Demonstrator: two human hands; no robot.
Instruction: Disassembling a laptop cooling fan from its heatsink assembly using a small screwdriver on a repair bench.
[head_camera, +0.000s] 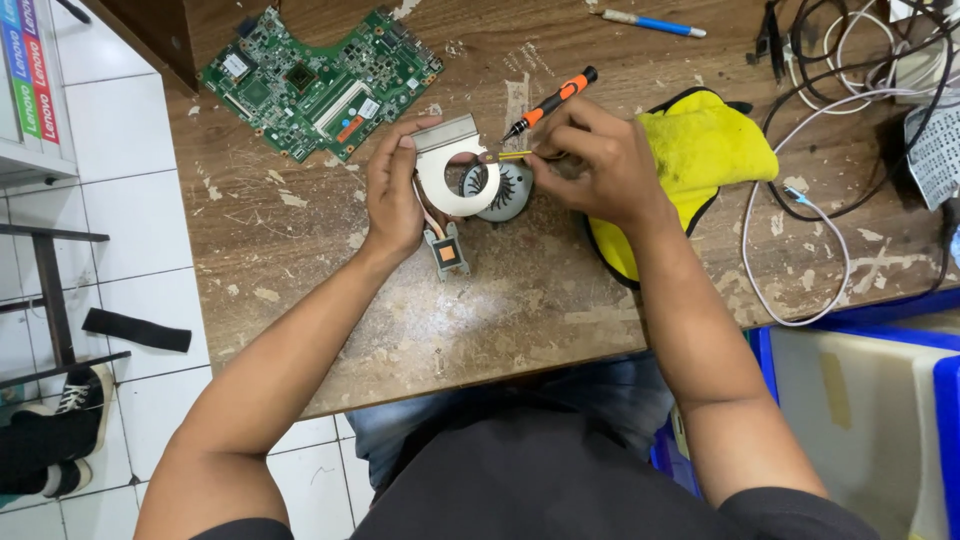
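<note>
**Two hands on a laptop cooling fan at mid-desk**

Two hands meet over the cooling fan assembly (470, 180), which lies on the worn wooden desk (480, 310) just in front of you. It is a thin, pale metal cover plate over a dark round fan wheel (505, 192), with a short copper pipe running down to a small heatsink block (447, 250). I judge it light and stiff, but easily hurt: the plate would bend if pried, and the fan blades look brittle (plastic, most likely). Hold it by the plate's outer edge, not by the blades or the pipe.

Your left hand (392, 190) does just that, fingers curled over the plate's upper left edge, thumb beneath, wrist resting on the desk. Your right hand (590, 165) is clenched around an orange and black screwdriver (548, 103), its handle angled up and away from you, while the fingertips also pinch a small yellow tool (512, 155) at the fan's rim. Both forearms run in straight from your body.

Further out lie a green circuit board (322, 80) at upper left, a yellow cloth (690, 160) beneath your right wrist, tangled cables (850, 90) at right, and a blue pen (655, 23).
</note>
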